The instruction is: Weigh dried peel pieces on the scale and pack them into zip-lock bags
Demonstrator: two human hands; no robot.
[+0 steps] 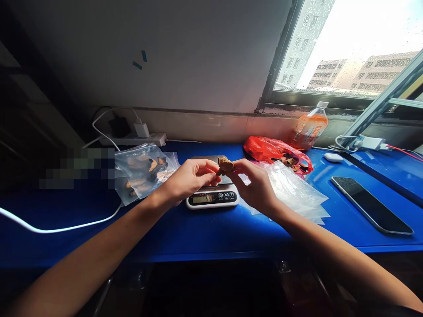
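Note:
Between my hands, just above a small digital scale point(214, 204), is a brown dried slice point(226, 165) with a rough, pale face. My left hand point(191, 177) pinches its lower left edge with thumb and fingertips. From the other side, my right hand point(256, 182) grips its right edge. The scale's display is lit, and my hands cover part of its weighing plate. Right of it lies a stack of clear plastic bags point(294, 191). Behind those, an opened red plastic bag point(264, 147) holds several similar brown pieces point(288, 160).
Clear bags point(140, 187) containing dried pieces lie at the left, before a power strip point(132, 140) with a white cable. At the right are a phone point(370, 204), a white earphone case point(333, 157) and a bottle of orange drink point(310, 127). The blue table point(198, 237) ends in front.

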